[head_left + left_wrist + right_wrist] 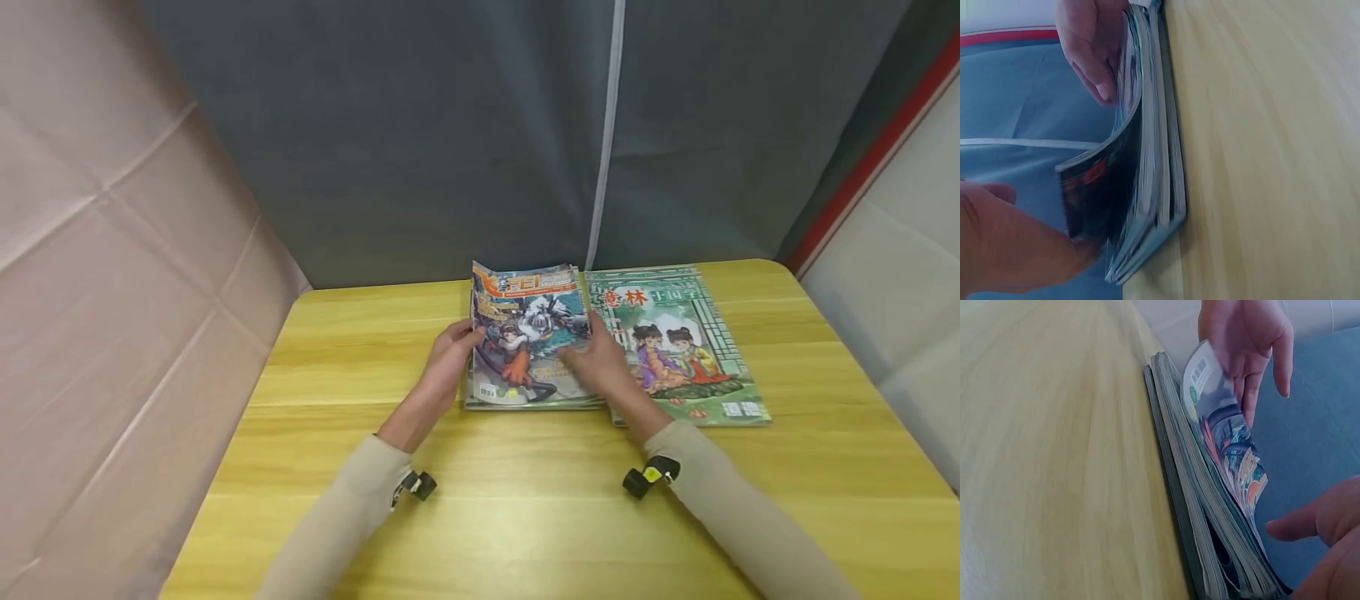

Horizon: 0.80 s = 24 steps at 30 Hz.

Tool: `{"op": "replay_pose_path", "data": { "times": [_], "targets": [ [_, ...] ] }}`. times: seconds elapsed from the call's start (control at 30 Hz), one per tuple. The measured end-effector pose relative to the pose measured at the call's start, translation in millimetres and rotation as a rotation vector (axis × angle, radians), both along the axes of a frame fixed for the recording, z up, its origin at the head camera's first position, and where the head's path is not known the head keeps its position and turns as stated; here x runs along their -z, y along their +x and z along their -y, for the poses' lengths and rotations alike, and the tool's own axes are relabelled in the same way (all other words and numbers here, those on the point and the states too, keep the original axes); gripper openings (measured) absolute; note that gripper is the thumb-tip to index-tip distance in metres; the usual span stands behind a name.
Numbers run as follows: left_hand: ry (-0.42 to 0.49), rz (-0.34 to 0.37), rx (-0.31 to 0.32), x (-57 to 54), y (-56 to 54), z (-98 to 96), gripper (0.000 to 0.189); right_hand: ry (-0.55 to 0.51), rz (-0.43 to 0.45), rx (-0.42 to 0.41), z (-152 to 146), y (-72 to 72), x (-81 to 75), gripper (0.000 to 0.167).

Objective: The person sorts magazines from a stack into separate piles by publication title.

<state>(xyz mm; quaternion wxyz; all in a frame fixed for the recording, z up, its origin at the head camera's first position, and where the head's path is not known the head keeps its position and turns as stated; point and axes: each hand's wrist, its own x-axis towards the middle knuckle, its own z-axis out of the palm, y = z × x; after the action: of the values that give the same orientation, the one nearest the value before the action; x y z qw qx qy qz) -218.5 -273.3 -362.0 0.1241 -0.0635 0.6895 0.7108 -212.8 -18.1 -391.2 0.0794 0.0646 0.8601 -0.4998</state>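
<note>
A magazine [525,350] with a colourful comic-style cover lies on top of a stack. My left hand [448,354] pinches its left edge, which curls up off the magazines below. In the left wrist view, the left thumb [1035,253] meets the lifted corner. At the right edge, my right hand [603,362] holds the magazine, its thumb over the cover. The right wrist view shows the right thumb [1297,524] beside the cover and a gap between the stacked magazines [1175,444] at the near end. The far fingers are partly hidden.
Close to the stack's right side, a green magazine [678,350] with two illustrated figures lies on other magazines, partly under the right forearm. The yellow wood-grain table [517,508] ends at a dark grey curtain [420,150]. Pale sheeting [127,275] hangs at the left.
</note>
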Motion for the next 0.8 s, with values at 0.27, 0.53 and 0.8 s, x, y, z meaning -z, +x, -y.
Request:
{"op": "replay_pose_path", "data": {
  "times": [0.27,0.53,0.8],
  "targets": [
    [0.162,-0.032,-0.090,13.1,-4.6,-20.7,0.064,-0.108,-0.011,0.010,-12.3,-0.6,-0.5,0.092],
    [0.170,-0.077,-0.155,15.5,-2.1,-25.8,0.069,-0.360,0.012,0.046,-19.7,4.9,-6.4,0.076],
    [0.209,-0.102,-0.177,11.8,-2.1,-17.5,0.071,-0.370,-0.093,0.042,-5.9,10.2,-24.0,0.073]
  ]
}}
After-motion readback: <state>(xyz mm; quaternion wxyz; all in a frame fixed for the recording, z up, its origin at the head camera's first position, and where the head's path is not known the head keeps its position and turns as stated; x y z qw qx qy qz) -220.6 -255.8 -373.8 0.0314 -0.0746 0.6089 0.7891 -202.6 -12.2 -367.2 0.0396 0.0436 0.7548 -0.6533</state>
